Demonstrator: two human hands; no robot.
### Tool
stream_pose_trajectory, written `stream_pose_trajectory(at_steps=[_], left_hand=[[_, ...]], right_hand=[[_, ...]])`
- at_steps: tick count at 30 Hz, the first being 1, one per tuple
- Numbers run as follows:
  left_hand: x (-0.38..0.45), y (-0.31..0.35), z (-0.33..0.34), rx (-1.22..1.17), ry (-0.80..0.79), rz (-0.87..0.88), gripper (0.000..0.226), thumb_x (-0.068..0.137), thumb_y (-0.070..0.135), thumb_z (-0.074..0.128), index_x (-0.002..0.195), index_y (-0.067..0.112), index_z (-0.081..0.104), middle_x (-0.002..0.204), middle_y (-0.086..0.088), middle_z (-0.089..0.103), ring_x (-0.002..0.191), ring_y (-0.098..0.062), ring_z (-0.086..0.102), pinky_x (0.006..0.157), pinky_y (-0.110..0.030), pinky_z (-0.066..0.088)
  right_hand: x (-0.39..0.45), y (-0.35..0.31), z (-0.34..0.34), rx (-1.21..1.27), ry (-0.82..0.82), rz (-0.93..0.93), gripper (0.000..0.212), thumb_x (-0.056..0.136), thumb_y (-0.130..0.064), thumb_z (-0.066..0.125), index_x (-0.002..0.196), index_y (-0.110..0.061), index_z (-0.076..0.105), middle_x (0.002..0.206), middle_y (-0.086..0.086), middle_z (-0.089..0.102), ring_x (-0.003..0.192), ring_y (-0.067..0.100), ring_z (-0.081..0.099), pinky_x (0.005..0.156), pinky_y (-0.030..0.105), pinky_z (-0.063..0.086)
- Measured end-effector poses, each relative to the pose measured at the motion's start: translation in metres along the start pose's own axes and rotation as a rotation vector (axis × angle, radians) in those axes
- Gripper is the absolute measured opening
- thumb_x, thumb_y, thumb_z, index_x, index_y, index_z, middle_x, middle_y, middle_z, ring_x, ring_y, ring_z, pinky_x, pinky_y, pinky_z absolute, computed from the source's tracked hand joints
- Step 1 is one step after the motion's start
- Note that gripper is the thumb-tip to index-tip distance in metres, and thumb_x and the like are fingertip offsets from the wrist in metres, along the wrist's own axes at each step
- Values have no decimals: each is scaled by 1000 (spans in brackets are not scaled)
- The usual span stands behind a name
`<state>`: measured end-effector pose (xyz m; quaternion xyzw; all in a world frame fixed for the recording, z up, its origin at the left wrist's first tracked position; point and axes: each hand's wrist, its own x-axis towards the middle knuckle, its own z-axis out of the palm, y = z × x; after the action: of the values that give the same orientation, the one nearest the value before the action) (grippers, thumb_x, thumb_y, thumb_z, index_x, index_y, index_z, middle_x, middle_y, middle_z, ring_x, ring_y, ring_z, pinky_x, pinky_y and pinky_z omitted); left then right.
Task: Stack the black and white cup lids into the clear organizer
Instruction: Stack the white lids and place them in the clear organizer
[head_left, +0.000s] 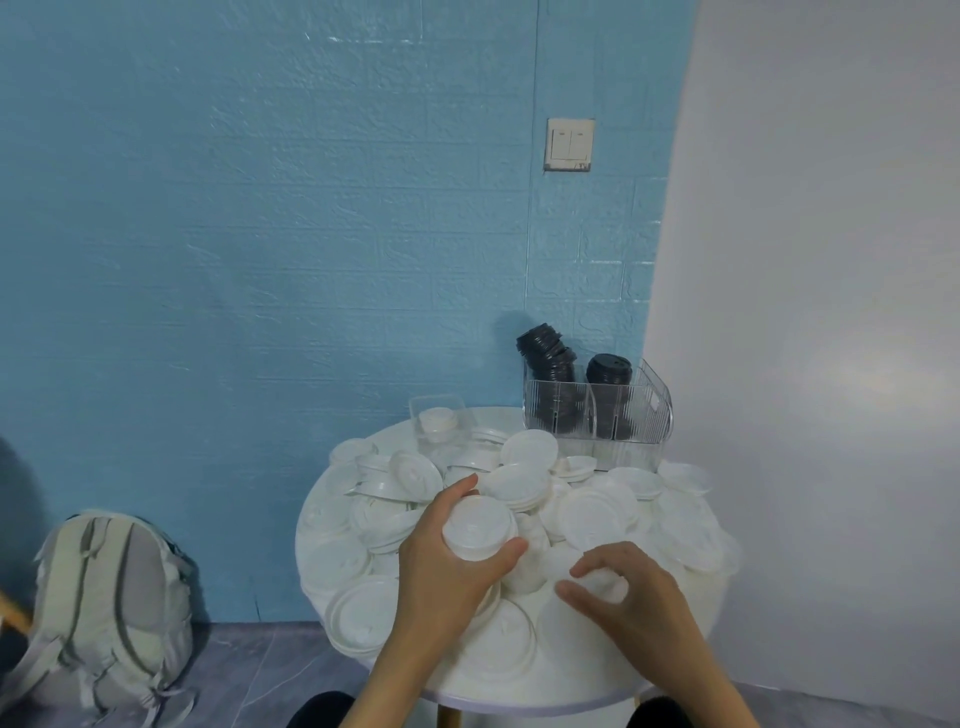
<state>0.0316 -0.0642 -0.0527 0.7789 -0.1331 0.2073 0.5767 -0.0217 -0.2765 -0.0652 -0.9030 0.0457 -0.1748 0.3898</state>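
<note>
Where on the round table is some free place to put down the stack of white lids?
Bare top shows only along the near rim of the table, in front of both wrists, and in a thin strip at the far edge left of the small clear box. Elsewhere loose white lids crowd the top, right up to the clear organizer.

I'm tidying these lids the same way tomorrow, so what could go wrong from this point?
1. The taller stack of black lids in the clear organizer already leans left; adding more may topple it.
2. The left hand holds a short stack of white lids by its sides only; a loose grip could let it slip.
3. Loose white lids crowd the round table up to its edge; the right hand reaching in could push some off.
</note>
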Motion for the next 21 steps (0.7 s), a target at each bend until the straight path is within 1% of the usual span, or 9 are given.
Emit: stream_pose_trajectory(at_steps=[4,7,8,10,12,15,17,19,21], left_hand=[[-1,1,2,-14,9,5,75,60,39,95,125,46,59,120,33,63,112,19,52,90,-4,38],[-1,3,4,-24,5,1,76,56,47,93,125,47,60,120,33,63,113,17,53,91,-6,40],[-2,4,4,-29,9,2,77,55,50,91,125,47,60,120,33,64,113,16,54,91,-8,41],[-3,6,6,-45,13,0,79,52,56,87,126,47,59,119,33,64,113,15,54,92,-9,42],[-4,8,7,-44,4,2,82,51,57,87,127,48,57,120,34,63,113,17,53,92,-9,40],[-4,9,9,-30,-20,1,85,54,49,94,127,55,52,117,39,60,112,21,50,91,-8,38],[-4,11,9,-35,-31,4,89,54,49,96,130,54,50,116,39,60,112,23,48,89,-5,37],[-5,15,8,-55,-39,10,93,50,56,95,130,54,48,114,44,59,112,25,47,87,-4,38],[-6,18,7,-85,-59,3,104,42,65,92,136,51,49,119,42,58,114,23,48,91,-8,41]], right_hand=[[5,-11,-10,149,108,4,18,79,-40,83,87,-36,68,93,-22,69,93,-10,59,73,13,44],[12,-25,-18,192,176,-8,9,86,-37,77,84,-34,69,87,-24,70,88,-9,60,72,15,42],[13,-30,-19,204,196,-16,10,89,-36,73,81,-33,68,85,-26,69,87,-9,60,72,14,43],[16,-40,-21,267,220,-31,17,95,-35,66,79,-29,68,81,-20,69,85,-2,64,71,16,48],[15,-54,-22,394,232,-43,22,99,-32,59,82,-23,68,79,-11,70,78,9,69,63,23,56],[13,-73,-21,636,205,-9,25,103,-29,52,92,-10,64,78,3,74,69,21,75,49,29,56],[12,-82,-20,725,144,33,23,105,-29,51,98,-9,60,70,14,74,61,27,74,45,28,51],[15,-85,-16,779,75,68,18,103,-29,54,105,-11,60,63,16,71,54,28,69,42,27,46],[22,-83,-13,795,11,116,17,101,-29,60,110,-15,63,59,12,65,47,23,61,39,25,41]])
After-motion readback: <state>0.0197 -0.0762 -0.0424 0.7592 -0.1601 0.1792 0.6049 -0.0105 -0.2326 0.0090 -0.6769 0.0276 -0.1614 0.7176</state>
